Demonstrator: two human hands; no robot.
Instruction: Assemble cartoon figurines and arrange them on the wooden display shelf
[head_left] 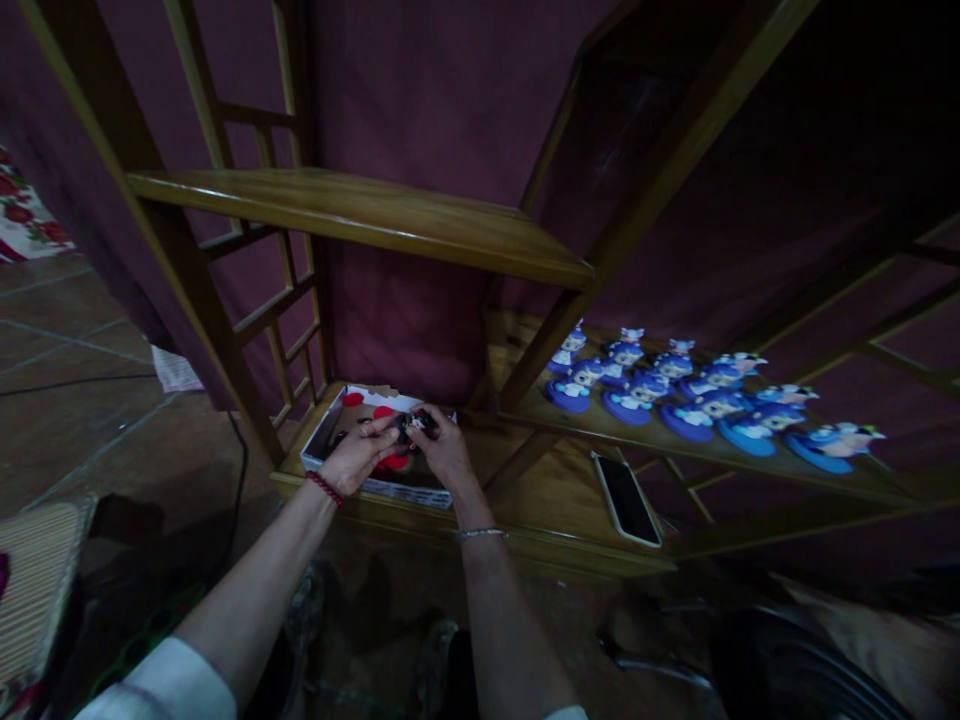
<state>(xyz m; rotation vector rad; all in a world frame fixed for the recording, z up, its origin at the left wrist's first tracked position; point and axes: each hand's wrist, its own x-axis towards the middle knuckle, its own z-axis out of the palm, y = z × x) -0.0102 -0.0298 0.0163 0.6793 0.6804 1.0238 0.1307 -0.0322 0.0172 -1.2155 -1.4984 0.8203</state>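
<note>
My left hand (pixel 358 458) and my right hand (pixel 448 452) meet over a shallow white box (pixel 409 493) on the low wooden shelf. Between them they grip a small black figurine (pixel 415 427) with a pale patch; its finer detail is too dark to make out. The fingers of both hands are closed around it from either side. Inside the box lie red round pieces (pixel 352 399) and some dark small items, partly covered by my hands.
Several purple-haired figurines (pixel 637 392) on round bases stand on the shelf to the right. Below them lies a phone (pixel 627 498). A wooden shelf board (pixel 360 215) juts out above the box, with upright posts around. A black chair (pixel 787 660) is at lower right.
</note>
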